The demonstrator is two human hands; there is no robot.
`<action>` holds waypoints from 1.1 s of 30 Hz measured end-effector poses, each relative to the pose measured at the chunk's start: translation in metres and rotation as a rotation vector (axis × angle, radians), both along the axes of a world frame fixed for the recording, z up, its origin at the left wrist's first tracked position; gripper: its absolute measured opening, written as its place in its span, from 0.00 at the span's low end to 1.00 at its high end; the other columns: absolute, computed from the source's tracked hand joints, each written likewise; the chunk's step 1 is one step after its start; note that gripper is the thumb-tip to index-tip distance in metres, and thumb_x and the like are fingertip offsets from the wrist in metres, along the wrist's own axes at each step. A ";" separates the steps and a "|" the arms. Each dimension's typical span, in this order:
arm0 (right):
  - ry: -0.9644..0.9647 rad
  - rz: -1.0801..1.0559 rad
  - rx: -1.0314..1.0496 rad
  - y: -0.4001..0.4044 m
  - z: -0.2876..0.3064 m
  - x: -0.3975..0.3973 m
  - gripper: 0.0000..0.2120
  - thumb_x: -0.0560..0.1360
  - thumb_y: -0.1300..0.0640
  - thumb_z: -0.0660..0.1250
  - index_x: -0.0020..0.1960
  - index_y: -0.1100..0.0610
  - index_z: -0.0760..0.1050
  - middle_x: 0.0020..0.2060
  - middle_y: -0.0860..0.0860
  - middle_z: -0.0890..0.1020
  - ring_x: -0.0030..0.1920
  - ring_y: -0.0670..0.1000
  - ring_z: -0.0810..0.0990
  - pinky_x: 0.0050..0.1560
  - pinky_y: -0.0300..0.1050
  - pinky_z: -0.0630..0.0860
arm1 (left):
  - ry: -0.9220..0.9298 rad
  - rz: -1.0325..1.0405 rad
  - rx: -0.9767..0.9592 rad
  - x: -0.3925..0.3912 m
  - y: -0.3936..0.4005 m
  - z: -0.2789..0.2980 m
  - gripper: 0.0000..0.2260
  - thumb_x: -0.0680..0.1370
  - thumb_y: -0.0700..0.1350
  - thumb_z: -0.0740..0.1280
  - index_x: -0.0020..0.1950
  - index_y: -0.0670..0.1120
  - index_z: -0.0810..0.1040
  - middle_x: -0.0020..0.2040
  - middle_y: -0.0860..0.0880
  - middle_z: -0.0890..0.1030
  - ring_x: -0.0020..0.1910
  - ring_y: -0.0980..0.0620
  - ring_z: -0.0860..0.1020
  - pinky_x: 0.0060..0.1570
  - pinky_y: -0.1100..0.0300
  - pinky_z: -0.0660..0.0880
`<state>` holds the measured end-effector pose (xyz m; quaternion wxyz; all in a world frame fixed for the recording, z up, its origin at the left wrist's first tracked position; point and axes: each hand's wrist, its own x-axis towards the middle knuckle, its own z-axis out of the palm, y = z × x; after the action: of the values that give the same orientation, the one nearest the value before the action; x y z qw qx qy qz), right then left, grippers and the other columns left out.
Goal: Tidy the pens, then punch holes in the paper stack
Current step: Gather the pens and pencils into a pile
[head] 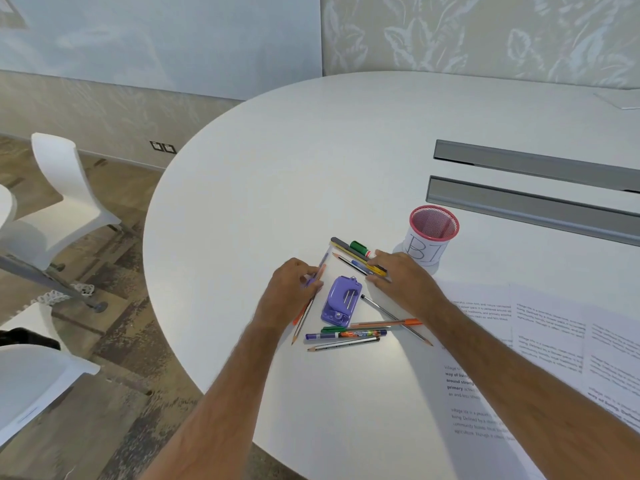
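Note:
A purple hole punch (340,301) lies on the white table (311,168), ringed by loose pens and pencils. My left hand (292,289) is on the left cluster, fingers closed around a purple pen (322,262) and touching an orange one. My right hand (401,278) rests on the far cluster, its fingertips on a yellow pen (375,268) beside a green marker (360,247). More pens (346,335) lie nearer me. A pink mesh pen cup (433,233) stands empty behind my right hand. Printed paper sheets (547,327) spread to the right, partly under my right forearm.
Two grey cable-slot covers (533,202) run across the table at the right. The table's curved edge falls away to the left, where white chairs (65,192) stand on a patterned floor. Another sheet (620,98) lies at the far right.

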<state>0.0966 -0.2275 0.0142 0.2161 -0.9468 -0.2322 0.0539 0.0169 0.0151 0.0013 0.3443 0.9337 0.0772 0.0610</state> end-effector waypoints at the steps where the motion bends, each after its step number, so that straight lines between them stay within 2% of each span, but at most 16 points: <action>1: -0.002 0.005 -0.004 0.003 0.001 0.002 0.17 0.82 0.49 0.70 0.70 0.51 0.79 0.69 0.54 0.82 0.67 0.57 0.78 0.62 0.53 0.77 | 0.000 -0.003 -0.007 0.001 0.002 0.000 0.14 0.80 0.46 0.74 0.64 0.42 0.84 0.58 0.45 0.82 0.51 0.51 0.80 0.51 0.63 0.72; 7: -0.007 0.020 -0.028 0.018 0.003 0.015 0.17 0.83 0.50 0.69 0.69 0.53 0.79 0.65 0.57 0.83 0.65 0.57 0.79 0.59 0.54 0.79 | -0.013 0.018 0.006 0.004 0.020 0.000 0.12 0.81 0.44 0.73 0.63 0.42 0.86 0.55 0.45 0.83 0.52 0.49 0.81 0.51 0.64 0.71; 13: 0.003 0.027 -0.027 0.041 0.003 0.034 0.16 0.83 0.50 0.68 0.68 0.53 0.77 0.57 0.56 0.83 0.60 0.57 0.79 0.53 0.51 0.79 | -0.039 0.059 0.016 0.005 0.048 -0.002 0.09 0.80 0.41 0.74 0.59 0.45 0.89 0.52 0.47 0.85 0.52 0.48 0.81 0.52 0.62 0.71; 18: 0.031 0.074 0.025 0.063 0.004 0.051 0.13 0.83 0.51 0.70 0.65 0.55 0.78 0.53 0.58 0.83 0.55 0.58 0.80 0.49 0.49 0.76 | -0.039 -0.004 0.037 0.002 0.062 -0.003 0.09 0.80 0.42 0.73 0.59 0.47 0.89 0.52 0.48 0.86 0.53 0.48 0.81 0.54 0.59 0.73; 21: 0.067 0.101 0.034 0.078 0.008 0.062 0.14 0.83 0.52 0.69 0.66 0.55 0.79 0.55 0.59 0.83 0.54 0.59 0.81 0.53 0.52 0.80 | -0.049 -0.054 0.044 0.000 0.063 -0.004 0.09 0.81 0.42 0.73 0.59 0.48 0.89 0.53 0.49 0.86 0.53 0.49 0.81 0.53 0.63 0.74; 23: 0.084 0.138 0.019 0.088 0.011 0.068 0.14 0.83 0.52 0.69 0.66 0.55 0.79 0.57 0.60 0.82 0.55 0.59 0.82 0.53 0.51 0.78 | -0.047 -0.066 0.033 0.000 0.062 -0.004 0.09 0.81 0.43 0.73 0.60 0.50 0.89 0.53 0.51 0.86 0.53 0.51 0.80 0.52 0.69 0.70; 25: 0.103 0.184 0.014 0.098 0.013 0.071 0.13 0.83 0.53 0.70 0.66 0.56 0.79 0.58 0.61 0.82 0.55 0.60 0.81 0.53 0.51 0.77 | -0.044 -0.081 0.036 0.001 0.060 -0.005 0.09 0.81 0.44 0.73 0.60 0.50 0.88 0.54 0.52 0.86 0.54 0.52 0.79 0.52 0.72 0.68; 27: 0.135 0.231 0.013 0.108 0.016 0.072 0.13 0.82 0.55 0.70 0.66 0.57 0.79 0.62 0.62 0.82 0.57 0.60 0.81 0.57 0.53 0.78 | -0.054 -0.098 0.040 0.003 0.057 -0.006 0.10 0.81 0.44 0.73 0.61 0.50 0.88 0.55 0.51 0.85 0.55 0.51 0.79 0.53 0.71 0.68; 30: 0.168 0.317 -0.001 0.123 0.018 0.070 0.13 0.83 0.57 0.70 0.66 0.58 0.79 0.68 0.61 0.80 0.64 0.61 0.79 0.65 0.58 0.75 | -0.075 -0.116 0.029 0.007 0.053 -0.007 0.10 0.81 0.43 0.73 0.61 0.47 0.88 0.56 0.48 0.86 0.56 0.48 0.80 0.57 0.62 0.71; 33: 0.160 0.395 -0.020 0.134 0.017 0.068 0.13 0.83 0.56 0.69 0.67 0.56 0.79 0.73 0.57 0.78 0.70 0.58 0.75 0.71 0.55 0.70 | -0.114 -0.138 0.042 0.010 0.050 -0.007 0.10 0.80 0.41 0.74 0.60 0.45 0.88 0.55 0.46 0.87 0.55 0.46 0.81 0.57 0.61 0.71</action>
<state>0.1642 -0.0930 0.0314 0.2097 -0.8776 -0.3949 0.1726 0.0271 0.0649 -0.0058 0.3318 0.9388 -0.0085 0.0920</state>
